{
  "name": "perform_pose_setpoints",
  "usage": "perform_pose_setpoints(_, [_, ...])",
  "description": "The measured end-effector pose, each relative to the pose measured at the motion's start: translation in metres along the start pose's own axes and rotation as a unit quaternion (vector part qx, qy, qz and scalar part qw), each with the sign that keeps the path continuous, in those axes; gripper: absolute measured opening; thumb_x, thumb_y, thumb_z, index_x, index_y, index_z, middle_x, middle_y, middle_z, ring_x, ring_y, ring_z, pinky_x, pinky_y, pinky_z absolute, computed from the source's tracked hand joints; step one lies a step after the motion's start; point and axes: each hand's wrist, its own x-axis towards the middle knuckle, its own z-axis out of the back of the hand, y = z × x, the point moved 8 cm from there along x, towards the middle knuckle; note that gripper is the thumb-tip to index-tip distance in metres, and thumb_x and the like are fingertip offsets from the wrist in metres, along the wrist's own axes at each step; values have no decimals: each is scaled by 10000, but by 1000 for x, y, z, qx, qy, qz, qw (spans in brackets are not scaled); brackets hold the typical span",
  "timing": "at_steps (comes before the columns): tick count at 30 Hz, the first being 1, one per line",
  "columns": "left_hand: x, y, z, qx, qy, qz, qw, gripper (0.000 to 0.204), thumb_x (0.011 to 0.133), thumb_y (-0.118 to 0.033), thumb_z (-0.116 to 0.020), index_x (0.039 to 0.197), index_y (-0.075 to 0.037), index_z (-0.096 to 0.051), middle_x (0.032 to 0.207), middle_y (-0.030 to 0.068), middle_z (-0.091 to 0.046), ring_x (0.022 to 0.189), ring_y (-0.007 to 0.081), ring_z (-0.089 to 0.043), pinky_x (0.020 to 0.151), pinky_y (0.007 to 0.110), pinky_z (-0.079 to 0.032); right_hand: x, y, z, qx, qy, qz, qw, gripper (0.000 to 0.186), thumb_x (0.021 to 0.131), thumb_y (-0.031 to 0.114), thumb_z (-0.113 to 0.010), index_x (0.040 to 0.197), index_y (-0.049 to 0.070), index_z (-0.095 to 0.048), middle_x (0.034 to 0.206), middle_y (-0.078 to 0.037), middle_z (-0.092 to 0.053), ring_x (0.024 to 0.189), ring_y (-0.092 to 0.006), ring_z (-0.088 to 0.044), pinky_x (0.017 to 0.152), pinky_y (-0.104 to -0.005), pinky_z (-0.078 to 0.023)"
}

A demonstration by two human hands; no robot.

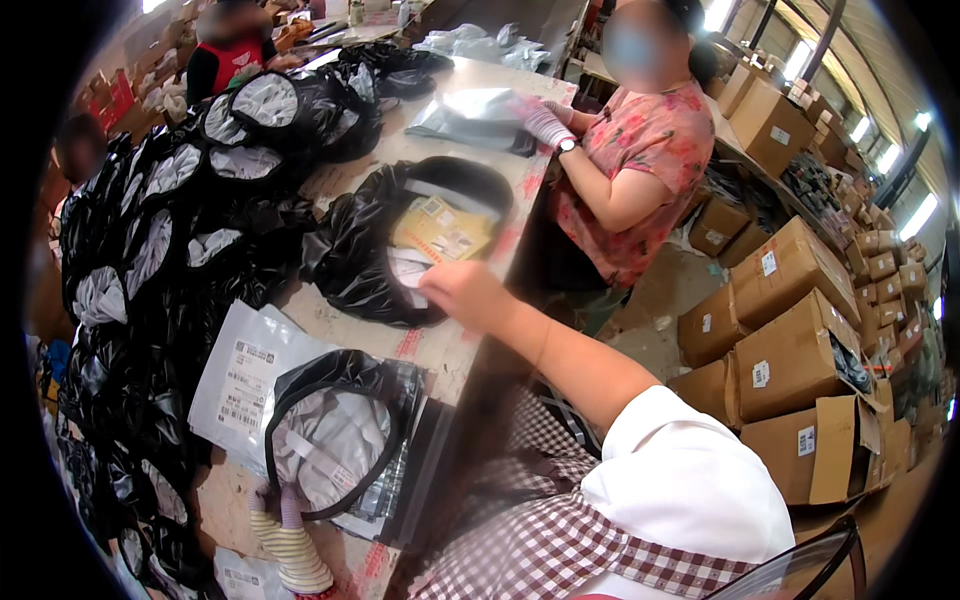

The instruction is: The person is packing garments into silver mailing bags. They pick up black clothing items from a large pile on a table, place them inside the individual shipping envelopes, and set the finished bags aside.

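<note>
A black shiny cap (283, 385) with a grey lining lies opening up on a stack of clear plastic bags (405, 405) at the near edge of the table. My left hand (288, 545), in a striped knit glove, grips its lower rim with the fingertips; a white tag (318, 458) shows inside. Farther off, another black cap (365, 250) lies open and holds yellow printed labels (445, 228) and some white ones (408, 270). My bare right hand (470, 295) reaches to its near rim, fingers pinched by the white labels; what they hold is hidden.
Many black caps (160, 250) are heaped along the table's left side. A labelled plastic bag (240, 385) lies beside the near cap. Across the table (345, 185), a co-worker's gloved hand (548, 125) touches clear bags (475, 120). Cardboard boxes (790, 270) stack up at right.
</note>
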Motion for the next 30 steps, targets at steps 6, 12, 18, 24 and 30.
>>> perform_pose_setpoints(6, [-9, -46, -23, 10, -25, 17, 999, 199, 984, -27, -671, 1178, 6, -636, 1047, 51, -676, 922, 131, -602, 854, 294, -512, -11, -7, 48, 82, -104, -169, 977, 298, 977, 57, -693, 1273, 73, -713, 870, -181, -749, 687, -294, -725, 664, -347, -576])
perform_pose_setpoints(12, [-9, -53, -26, 3, -10, 3, 1000, 167, 966, -11, -669, 1131, -8, -643, 939, 10, -659, 832, 79, -581, 777, 247, -490, -1, -31, 83, -215, -80, -30, 973, 407, 819, -84, -630, 1199, 35, -711, 1230, -110, -748, 1087, -293, -737, 895, -404, -590])
perform_pose_setpoints(18, [-8, -49, -25, 17, -47, -17, 999, 166, 954, -1, -687, 1117, -16, -661, 958, 16, -672, 840, 84, -584, 779, 241, -485, -24, -53, 26, -292, 113, 54, 948, 334, 861, 29, -629, 1187, 15, -701, 1353, -99, -693, 1235, -260, -662, 1105, -429, -463])
perform_pose_setpoints(24, [-15, -61, -12, -52, -127, -35, 990, 188, 955, 1, -707, 1139, 2, -665, 1018, 63, -705, 907, 130, -652, 834, 278, -544, -14, -55, 13, -259, 128, 35, 957, 282, 850, 53, -660, 1125, 10, -701, 1288, -119, -711, 1113, -296, -687, 1075, -434, -475])
perform_pose_setpoints(30, [-16, -79, -21, 5, -125, -1, 992, 231, 957, -67, -712, 1165, 29, -680, 1040, 71, -715, 929, 145, -652, 843, 294, -530, -18, -44, 6, -300, 164, 59, 938, 317, 897, 42, -627, 1204, 3, -699, 1326, -146, -704, 1209, -315, -662, 1139, -447, -424])
